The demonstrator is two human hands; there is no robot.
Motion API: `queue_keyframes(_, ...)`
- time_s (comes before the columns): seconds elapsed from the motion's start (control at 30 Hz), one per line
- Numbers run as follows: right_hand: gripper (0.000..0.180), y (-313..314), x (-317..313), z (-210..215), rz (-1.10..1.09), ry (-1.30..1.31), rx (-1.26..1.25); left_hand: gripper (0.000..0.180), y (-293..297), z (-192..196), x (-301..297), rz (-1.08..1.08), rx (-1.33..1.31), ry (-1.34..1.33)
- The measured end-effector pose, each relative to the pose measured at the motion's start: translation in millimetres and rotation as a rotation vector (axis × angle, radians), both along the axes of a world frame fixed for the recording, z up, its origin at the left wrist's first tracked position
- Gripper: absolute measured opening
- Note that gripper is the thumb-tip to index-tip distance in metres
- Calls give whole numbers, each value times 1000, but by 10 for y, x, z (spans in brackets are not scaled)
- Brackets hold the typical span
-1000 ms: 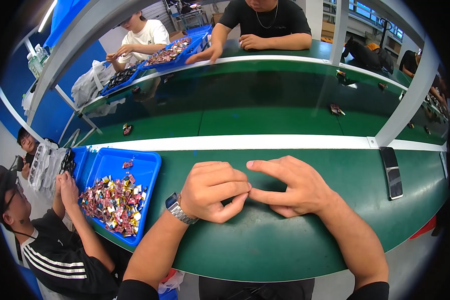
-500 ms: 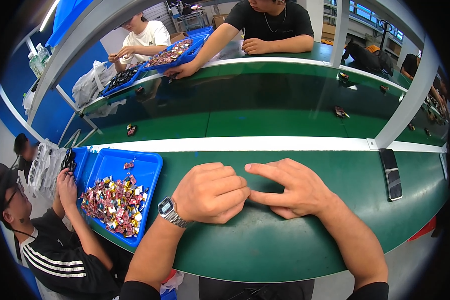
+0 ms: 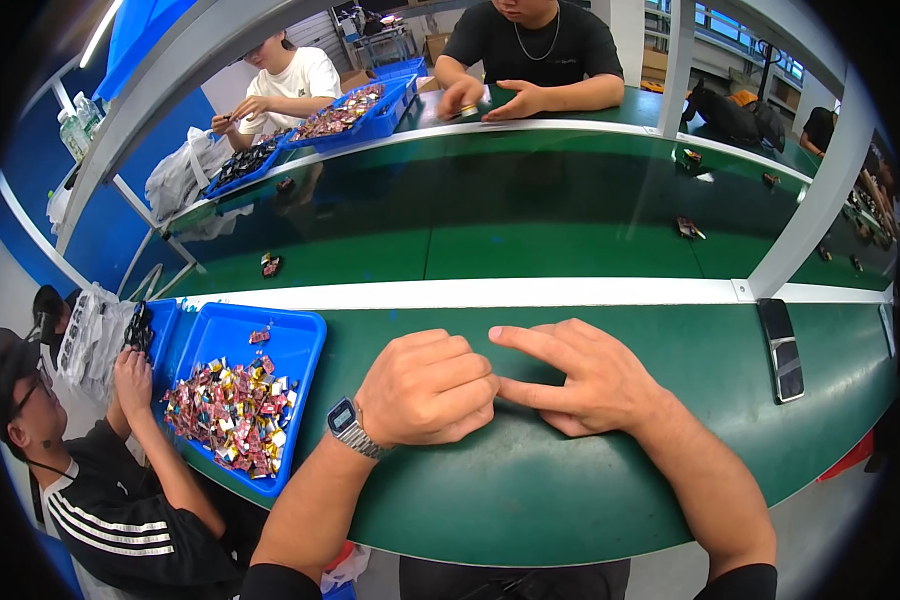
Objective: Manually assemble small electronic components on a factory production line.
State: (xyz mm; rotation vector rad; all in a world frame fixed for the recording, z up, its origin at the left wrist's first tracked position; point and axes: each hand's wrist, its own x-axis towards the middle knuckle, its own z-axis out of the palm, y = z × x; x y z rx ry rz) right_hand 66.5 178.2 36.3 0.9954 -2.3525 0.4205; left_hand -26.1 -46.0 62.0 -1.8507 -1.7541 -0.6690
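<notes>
Over the green tabletop point(image 3: 530, 510) my left hand point(image 3: 432, 388) is curled into a fist, back upward, with a metal-banded digital watch point(image 3: 354, 428) on its wrist. The inside of that fist is hidden, so I cannot see whether it holds anything. Beside it, my right hand point(image 3: 595, 382) has its fingers stretched and two of them spread apart, with nothing visible in it. The lower of those two fingertips touches the left fist. Left of my hands lies a blue tray point(image 3: 315, 345) heaped with small red, yellow and white parts that look like little circuit boards.
A dark phone point(image 3: 781, 350) lies at the right. Beyond a white rail point(image 3: 490, 292) runs a green belt point(image 3: 530, 250) with several small parts. A co-worker point(image 3: 120, 500) sits at the left, near plastic bags point(image 3: 98, 345); others sit across. White posts point(image 3: 805, 230) frame the bench.
The parts on the belt have shifted slightly to the right. The co-worker across in black has drawn an arm back from the far tray to their other hand. My hands are almost still.
</notes>
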Motion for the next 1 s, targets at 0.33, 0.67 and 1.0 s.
queue_keyframes(0.33, 49, -31, -15, -18, -30, 90, -27, 20, 4, 24, -3, 29, 134, -89)
queue_keyframes(0.67, 49, -17, -11, -11, -35, 80, -13, 19, -9, 36, -17, -12, 139, -172)
queue_keyframes(1.0, 47, -19, -15, -26, -34, 67, 29, 13, -6, 30, -4, 14, 38, -113)
